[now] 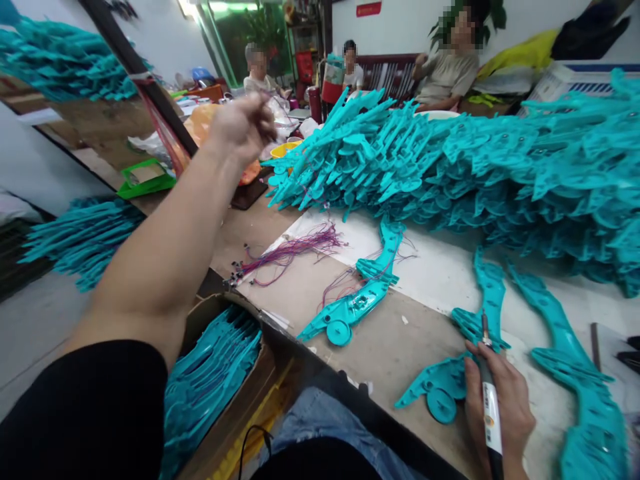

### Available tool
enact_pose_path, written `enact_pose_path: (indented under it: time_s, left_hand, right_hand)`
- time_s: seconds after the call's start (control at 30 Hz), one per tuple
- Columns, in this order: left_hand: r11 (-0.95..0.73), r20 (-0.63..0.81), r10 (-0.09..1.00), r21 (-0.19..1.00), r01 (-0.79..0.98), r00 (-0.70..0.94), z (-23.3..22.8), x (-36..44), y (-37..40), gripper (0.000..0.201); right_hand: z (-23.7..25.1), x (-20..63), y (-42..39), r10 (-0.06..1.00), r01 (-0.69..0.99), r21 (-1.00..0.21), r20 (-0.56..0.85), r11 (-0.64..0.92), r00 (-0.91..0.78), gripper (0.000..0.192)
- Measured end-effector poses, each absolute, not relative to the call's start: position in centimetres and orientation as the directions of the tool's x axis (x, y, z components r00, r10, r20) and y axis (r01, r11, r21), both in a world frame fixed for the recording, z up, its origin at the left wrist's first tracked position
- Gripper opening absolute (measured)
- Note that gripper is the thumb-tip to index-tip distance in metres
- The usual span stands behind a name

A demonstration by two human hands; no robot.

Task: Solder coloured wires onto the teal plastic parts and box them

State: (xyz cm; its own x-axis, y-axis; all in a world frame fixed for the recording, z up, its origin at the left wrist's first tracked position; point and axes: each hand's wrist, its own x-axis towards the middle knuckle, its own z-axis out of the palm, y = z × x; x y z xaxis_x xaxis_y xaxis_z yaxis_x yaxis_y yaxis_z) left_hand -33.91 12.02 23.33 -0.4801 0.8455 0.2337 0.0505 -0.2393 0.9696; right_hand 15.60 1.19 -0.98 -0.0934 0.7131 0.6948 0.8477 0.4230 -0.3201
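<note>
Right hand [500,407] gripped electric screwdriver [489,393], tip on teal plastic part [453,383] near surface [390,347] front edge. Left hand [243,127] raised, fingers pinched closed; contents indiscernible. Judged early: large unprocessed pile [475,173] behind, wire bundle [295,250] unused, some parts boxed in carton [215,373].

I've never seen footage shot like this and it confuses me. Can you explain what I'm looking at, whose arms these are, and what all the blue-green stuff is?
The single picture comes from a camera worn on a person's head, looking down at their own arms. Their left hand is raised and closed, blurred; whether it pinches something I cannot tell. Their right hand grips a pen-like electric tool, its tip on a teal plastic part lying on the worktable. Another such part, a bundle of purple wires and a big heap of teal parts also lie there. A cardboard box beside the table holds more. Other people sit in the background.
</note>
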Motion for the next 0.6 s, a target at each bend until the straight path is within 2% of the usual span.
enact_pose_path:
  time_s: [0.07,0.23,0.37,0.47,0.53,0.6]
  left_hand:
    - [-0.302,0.324,0.788,0.944,0.130,-0.523,23.7,-34.6,12.5,0.022]
    - [-0.077,0.315,0.771,0.909,0.409,-0.553,23.5,-34.8,13.2,0.015]
    - [-0.132,0.390,0.784,0.865,0.483,-0.483,25.5,-33.9,12.8,0.016]
    - [-0.210,0.388,0.823,0.887,0.412,-0.416,27.4,-33.0,12.6,0.019]
    - [-0.256,0.428,0.790,0.881,0.399,-0.439,27.7,-32.3,12.8,0.015]
    - [-0.180,0.470,0.741,0.827,0.532,-0.479,27.2,-31.9,13.1,0.011]
  right_hand:
    - [-0.9,15.4,1.1,0.719,0.847,-0.325,0.689,0.420,-0.093,0.036]
    - [-1.2,15.4,1.2,0.720,0.842,-0.269,0.669,0.467,-0.185,0.036]
    - [-1.3,15.4,1.0,0.680,0.823,-0.192,0.676,0.535,-0.285,0.035]
    - [-1.2,14.9,0.8,0.642,0.801,-0.141,0.684,0.582,-0.346,0.036]
    - [-1.2,14.3,0.6,0.622,0.782,-0.125,0.686,0.611,-0.376,0.038]
    - [-1.3,13.7,0.5,0.613,0.772,-0.113,0.683,0.625,-0.396,0.039]
